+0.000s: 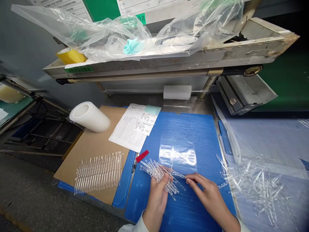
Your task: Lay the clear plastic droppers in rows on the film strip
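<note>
My left hand [158,193] is closed around a bundle of clear plastic sticks [154,170], whose ends fan out on both sides of the fist. With thumb and forefinger, my right hand [207,191] pinches the tip of one clear plastic stick [178,174] that reaches across to the bundle. Both hands are above a blue board [200,138]. Beyond them a transparent film sheet [178,154] lies on the board. A loose pile of similar clear sticks [260,190] is at the right, and a neat row of them [98,172] lies on brown cardboard at the left.
A white foam roll [90,116] rests on the cardboard [65,167]. Near it are printed papers [127,129], a red strip [142,156] and a pen [134,166]. Overhead, a shelf [149,66] holds plastic bags and yellow tape [71,56]. A metal bracket [241,95] stands at right.
</note>
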The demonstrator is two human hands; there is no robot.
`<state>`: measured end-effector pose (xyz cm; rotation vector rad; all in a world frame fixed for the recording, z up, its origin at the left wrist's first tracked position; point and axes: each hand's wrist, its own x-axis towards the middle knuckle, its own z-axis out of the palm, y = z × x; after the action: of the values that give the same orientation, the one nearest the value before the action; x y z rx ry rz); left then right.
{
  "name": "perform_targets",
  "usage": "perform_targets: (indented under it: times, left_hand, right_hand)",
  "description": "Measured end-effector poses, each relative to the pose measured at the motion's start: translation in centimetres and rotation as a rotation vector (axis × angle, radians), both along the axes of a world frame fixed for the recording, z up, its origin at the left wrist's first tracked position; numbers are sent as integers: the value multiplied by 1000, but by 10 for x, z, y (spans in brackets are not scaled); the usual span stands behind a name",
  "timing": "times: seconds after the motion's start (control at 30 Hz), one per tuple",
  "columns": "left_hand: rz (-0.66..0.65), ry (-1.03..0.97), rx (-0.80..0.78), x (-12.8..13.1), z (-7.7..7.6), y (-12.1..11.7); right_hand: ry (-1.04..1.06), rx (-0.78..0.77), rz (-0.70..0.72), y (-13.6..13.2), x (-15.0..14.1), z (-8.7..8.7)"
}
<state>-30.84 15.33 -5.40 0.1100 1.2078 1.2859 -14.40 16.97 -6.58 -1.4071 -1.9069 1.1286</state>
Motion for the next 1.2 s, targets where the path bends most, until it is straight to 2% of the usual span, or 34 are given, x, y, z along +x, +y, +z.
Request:
perform_targets:
  times: [0.23,0.4,0.53,0.6,0.7,0.8,0.9,1.03,1.13,1.2]
  left_hand:
    - [-5,14,-9,-8,0,-1]
    - [-106,71,10,-5,3,-4]
    - [-220,125,16,-11,9,-2]
    - [-293,142,18,-17,12,1]
    - [-445,113,16,-22,15,4]
    - [-566,68,12,-21,15,3]
    - [-596,45,5,-19,14,1]
    - [-630,-20,-32,-21,13,2]
    - [-633,-53,-70,-24,13,4]
    - [-565,-27,-81,-27,12,6]
  right_hand:
    - [-62,169,73,-3,6,-8]
    - [-145,252,148,-16,-8,-12]
    - [-119,273,294,-19,-11,7]
    - [-87,362,261,-10,-7,21]
    - [-150,527,213,10,0,36]
    - [-192,534,402,30,5,39]
    - [-197,503,530,41,9,38]
    - [-258,531,612,45,14,44]
    - [-261,542,628,41,19,50]
    - [-244,539,592,36,25,48]
